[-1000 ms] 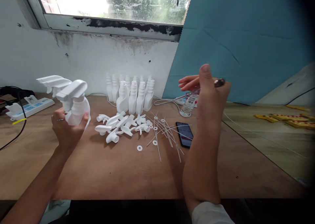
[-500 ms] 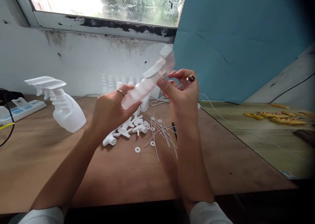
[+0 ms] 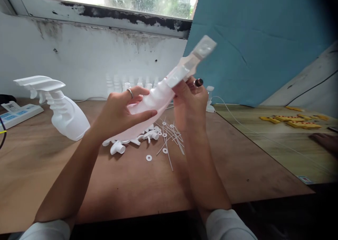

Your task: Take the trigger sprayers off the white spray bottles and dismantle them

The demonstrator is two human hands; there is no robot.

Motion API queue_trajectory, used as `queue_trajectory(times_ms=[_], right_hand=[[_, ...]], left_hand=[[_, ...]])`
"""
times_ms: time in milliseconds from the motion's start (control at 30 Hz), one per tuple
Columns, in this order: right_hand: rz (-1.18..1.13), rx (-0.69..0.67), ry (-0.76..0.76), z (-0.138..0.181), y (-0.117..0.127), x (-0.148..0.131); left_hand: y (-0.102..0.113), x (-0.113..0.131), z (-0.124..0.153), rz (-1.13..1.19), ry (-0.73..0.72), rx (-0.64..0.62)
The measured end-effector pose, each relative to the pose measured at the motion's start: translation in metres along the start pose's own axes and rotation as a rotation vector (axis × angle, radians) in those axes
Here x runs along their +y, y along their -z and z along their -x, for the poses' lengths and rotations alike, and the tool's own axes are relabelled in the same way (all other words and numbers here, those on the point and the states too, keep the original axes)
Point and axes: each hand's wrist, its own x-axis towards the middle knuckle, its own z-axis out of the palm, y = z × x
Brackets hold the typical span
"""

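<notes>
A white spray bottle (image 3: 161, 95) is held up in front of me, tilted, its trigger head (image 3: 196, 58) pointing to the upper right. My left hand (image 3: 126, 108), with a ring on one finger, is wrapped round the bottle's body. My right hand (image 3: 191, 99) is closed near the bottle's neck, thumb against it. It also grips a slim pen-like stick (image 3: 199, 82) with a dark end, most of which is hidden. Below lie loose white trigger heads (image 3: 118, 147), thin white tubes (image 3: 170, 160) and flat white washers (image 3: 149, 158).
Another white spray bottle (image 3: 70, 118) leans on the table at left, near a power strip (image 3: 21, 116). Several white bottles (image 3: 126, 87) stand by the wall. At right are yellow pieces (image 3: 303, 125) and another person's hand (image 3: 323, 141). Blue cloth (image 3: 253, 39) hangs behind.
The bottle has turned, and its head has swung up and to the right. My right hand has shifted slightly left and down, closing nearer the neck. My view has tilted slightly.
</notes>
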Motion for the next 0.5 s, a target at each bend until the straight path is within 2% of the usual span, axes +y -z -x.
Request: queue_trajectory(times_ms=[67,133,233,300,400,500], right_hand=[[-0.098,-0.124,-0.008,0.002,-0.001,-0.004],[-0.196,-0.198,-0.040,0.003,-0.001,-0.004],[-0.200,-0.151,-0.100,0.002,-0.002,0.002],[-0.223,-0.127,-0.084,0.000,-0.001,0.006],[-0.306,-0.198,-0.016,0.000,0.001,0.009],[-0.301,-0.297,0.024,0.004,-0.001,0.008]], left_hand=[[0.007,-0.003,0.000,0.131,0.025,-0.079],[0.013,-0.004,-0.001,0.211,0.038,-0.108],[0.017,-0.006,-0.004,0.296,0.051,-0.154],[0.021,-0.008,-0.004,0.426,0.087,-0.253],[0.027,-0.015,-0.003,0.687,0.184,-0.440],[0.032,-0.025,0.001,0.866,0.277,-0.533]])
